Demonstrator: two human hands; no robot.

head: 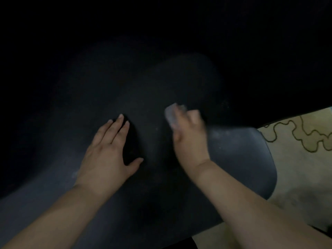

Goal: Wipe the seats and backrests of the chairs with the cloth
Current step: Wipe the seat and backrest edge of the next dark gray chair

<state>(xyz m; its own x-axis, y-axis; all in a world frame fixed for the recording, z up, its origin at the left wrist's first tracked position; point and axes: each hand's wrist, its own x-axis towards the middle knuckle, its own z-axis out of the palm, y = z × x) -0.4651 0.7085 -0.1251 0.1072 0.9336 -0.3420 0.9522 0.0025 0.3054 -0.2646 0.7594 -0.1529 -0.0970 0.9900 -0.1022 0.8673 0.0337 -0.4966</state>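
matt plastic chair [242, 159] (dusty), pale cloth [170, 114]

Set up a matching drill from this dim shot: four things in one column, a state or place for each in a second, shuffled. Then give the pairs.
Things:
1. left hand
2. right hand
3. cloth
4. floor

States or places:
A. pale, with a squiggly line pattern, at the right edge
B. flat and open on the dark chair seat
C. light, bunched under fingers
D. closed around something, blurred

Pairs: 1-B, 2-D, 3-C, 4-A
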